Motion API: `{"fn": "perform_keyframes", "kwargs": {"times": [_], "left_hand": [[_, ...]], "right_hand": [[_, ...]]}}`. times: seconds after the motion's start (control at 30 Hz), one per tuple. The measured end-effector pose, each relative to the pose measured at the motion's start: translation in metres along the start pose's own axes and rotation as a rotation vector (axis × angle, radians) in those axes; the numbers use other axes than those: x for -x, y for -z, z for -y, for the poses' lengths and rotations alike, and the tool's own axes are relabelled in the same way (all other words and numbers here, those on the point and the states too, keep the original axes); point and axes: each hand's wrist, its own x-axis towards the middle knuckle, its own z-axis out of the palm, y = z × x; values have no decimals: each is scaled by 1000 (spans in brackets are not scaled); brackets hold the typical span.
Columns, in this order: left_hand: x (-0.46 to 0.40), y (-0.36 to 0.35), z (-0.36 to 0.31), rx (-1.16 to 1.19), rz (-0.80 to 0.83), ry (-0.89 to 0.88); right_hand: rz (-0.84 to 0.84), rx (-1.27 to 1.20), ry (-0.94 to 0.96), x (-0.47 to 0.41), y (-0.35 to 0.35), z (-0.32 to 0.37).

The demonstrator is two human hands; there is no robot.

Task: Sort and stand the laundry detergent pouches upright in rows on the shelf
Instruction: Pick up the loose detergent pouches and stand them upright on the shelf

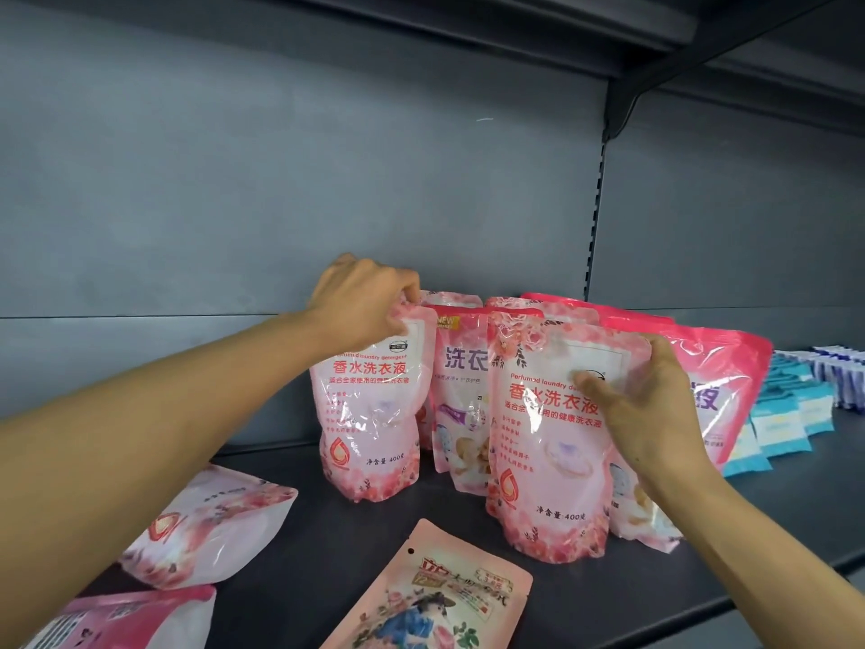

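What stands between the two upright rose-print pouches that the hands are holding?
In the head view, a pouch with purple characters stands between the left-hand pouch and the right-hand pouch, set slightly behind them, its right edge hidden by the right-hand pouch.

Dim, even light; glare on pouch film [374, 414]; wide-angle bowing at edges.

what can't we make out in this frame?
- Head view: middle pouch label, half covered by the front pouches.
- Big pink pouch text, blocked by the right hand and right pouch.
- Bottom-left pouch, cut off by the frame edge.
- Flat sachet, lower part cut off by the bottom edge.
- Blue packs, print too small to read.
- Left hand fingertips, hidden behind the left pouch top.
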Motion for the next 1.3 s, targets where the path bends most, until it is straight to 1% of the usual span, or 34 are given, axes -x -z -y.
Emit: {"fn": "perform_keyframes", "kwargs": {"times": [0.1,0.17,0.23,0.3,0.37,0.4,0.47,0.53,0.67,0.73,0.87,0.97,1.07,1.17,1.2,1.27,1.3], "left_hand": [[9,1,12,88,-32,135],[18,-3,24,226,-76,260],[32,-14,31,496,-108,440],[51,-31,32,833,-121,615],[71,-50,27,1124,-70,746],[79,-60,25,1188,5,776],[92,-80,19,1179,169,777],[99,-96,15,1118,244,776],[99,-109,16,1013,296,858],[96,-110,18,978,306,846],[91,-114,16,946,260,845],[90,-114,15,927,291,824],[91,-103,13,906,372,835],[98,-82,8,846,411,897],[102,-73,6,815,407,908],[113,-56,1,767,408,886],[119,-48,-3,771,431,848]], "right_hand": [[-9,7,15,3,2,1],[-12,4,54,6,4,2],[1,-27,49,10,6,0],[20,-80,-10,16,6,-7],[46,-118,-109,24,4,-20],[68,-122,-163,29,2,-28],[130,-102,-250,38,-3,-46],[164,-42,-299,47,-9,-60],[138,54,-306,51,-16,-72],[128,60,-307,48,-18,-74],[96,77,-287,45,-21,-76],[96,144,-264,46,-21,-77],[68,213,-192,58,-20,-68],[-29,312,-5,82,-13,-50],[-36,327,52,92,-11,-43],[2,345,132,108,-10,-35],[43,370,141,115,-10,-33]]}}
